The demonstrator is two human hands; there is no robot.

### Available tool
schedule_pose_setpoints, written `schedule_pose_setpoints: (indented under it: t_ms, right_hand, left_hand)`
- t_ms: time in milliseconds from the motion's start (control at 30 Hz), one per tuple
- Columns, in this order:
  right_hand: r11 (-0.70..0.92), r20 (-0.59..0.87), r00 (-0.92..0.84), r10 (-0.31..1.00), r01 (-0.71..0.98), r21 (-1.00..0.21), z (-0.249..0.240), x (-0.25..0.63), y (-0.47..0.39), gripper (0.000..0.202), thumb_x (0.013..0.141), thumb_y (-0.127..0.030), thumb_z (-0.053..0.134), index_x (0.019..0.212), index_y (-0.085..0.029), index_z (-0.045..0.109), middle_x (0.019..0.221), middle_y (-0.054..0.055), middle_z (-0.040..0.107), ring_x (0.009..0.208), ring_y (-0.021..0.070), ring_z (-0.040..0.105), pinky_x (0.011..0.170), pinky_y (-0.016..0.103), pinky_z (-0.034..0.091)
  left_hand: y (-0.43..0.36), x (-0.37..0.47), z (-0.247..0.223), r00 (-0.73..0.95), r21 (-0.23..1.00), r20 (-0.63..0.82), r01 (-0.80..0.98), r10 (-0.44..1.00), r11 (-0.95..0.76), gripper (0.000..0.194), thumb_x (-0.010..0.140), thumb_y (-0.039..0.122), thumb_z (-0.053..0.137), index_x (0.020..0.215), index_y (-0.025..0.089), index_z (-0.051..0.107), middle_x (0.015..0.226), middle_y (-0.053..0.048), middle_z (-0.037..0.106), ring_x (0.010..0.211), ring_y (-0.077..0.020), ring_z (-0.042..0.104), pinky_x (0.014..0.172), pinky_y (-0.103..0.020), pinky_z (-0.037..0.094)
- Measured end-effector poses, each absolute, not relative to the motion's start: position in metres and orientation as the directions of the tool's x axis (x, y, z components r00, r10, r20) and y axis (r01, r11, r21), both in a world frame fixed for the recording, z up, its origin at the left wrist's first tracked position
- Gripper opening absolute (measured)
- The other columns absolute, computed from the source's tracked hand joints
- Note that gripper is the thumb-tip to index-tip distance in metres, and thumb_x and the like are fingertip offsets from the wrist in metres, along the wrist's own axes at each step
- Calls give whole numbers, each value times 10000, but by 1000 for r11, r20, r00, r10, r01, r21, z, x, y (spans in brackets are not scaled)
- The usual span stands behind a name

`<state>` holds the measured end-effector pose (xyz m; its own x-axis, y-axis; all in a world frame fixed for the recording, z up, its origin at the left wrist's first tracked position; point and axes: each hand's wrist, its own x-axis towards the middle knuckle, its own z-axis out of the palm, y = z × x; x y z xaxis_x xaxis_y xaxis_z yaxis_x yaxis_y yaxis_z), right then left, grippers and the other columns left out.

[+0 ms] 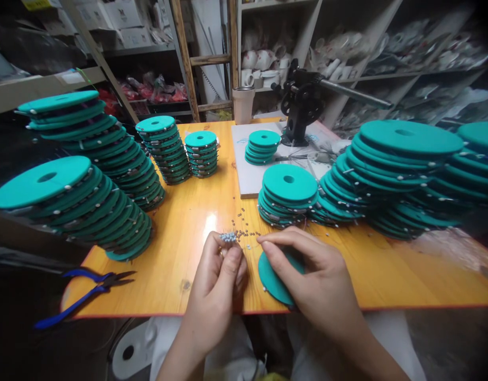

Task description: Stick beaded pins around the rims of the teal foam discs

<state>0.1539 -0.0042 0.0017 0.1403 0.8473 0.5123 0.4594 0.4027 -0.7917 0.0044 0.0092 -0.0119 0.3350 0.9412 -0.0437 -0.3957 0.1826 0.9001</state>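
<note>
My left hand (218, 280) is closed at the front of the table, pinching a small cluster of pale blue beads (228, 237). To its right, my right hand (313, 270) has thumb and index finger pressed together on the end of a thin thread (253, 245). The thread runs between the two hands, with a pale bead on it. Under my right hand lies a single teal spool (277, 280), partly covered. Several small brown beads (244, 233) are scattered on the wood just beyond my fingertips.
Stacks of teal spools stand at the left (45, 182) and right (406, 137). Blue-handled pliers (103, 283) lie at the left front of the wooden table (180, 233). A black hand press (301, 100) and a cup (242, 105) stand at the back.
</note>
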Motion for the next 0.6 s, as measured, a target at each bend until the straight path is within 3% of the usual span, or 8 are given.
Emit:
schedule_pose_setpoints:
  t_ms: [200, 400, 600]
  right_hand:
    - [412, 517, 132, 846, 454, -790, 2, 153, -5, 99, 902, -171, 643, 856, -203, 725, 831, -2, 699, 772, 100, 646, 704, 203, 507]
    - [456, 537, 79, 840, 436, -776, 0, 152, -4, 104, 886, -168, 673, 887, -220, 763, 812, 8, 708, 781, 128, 653, 725, 262, 520]
    - [468, 550, 90, 830, 424, -775, -2, 153, -4, 93, 880, -180, 690, 905, -222, 769, 797, 4, 705, 768, 121, 649, 715, 269, 521]
  left_hand:
    - [9, 5, -12, 300, 933, -51, -325, 953, 152, 279, 981, 388, 535, 834, 206, 383, 633, 79, 343, 518, -31, 303, 496, -159, 264]
    - [5, 5, -14, 217, 996, -22, -81, 976, 40, 251, 991, 431, 492, 885, 216, 417, 806, 31, 468, 718, -78, 431, 665, -210, 379]
    - [5, 6, -15, 194, 1000, 11, 22, 981, -16, 248, 999, 452, 454, 908, 222, 435, 852, 15, 510, 763, -102, 463, 705, -246, 382]
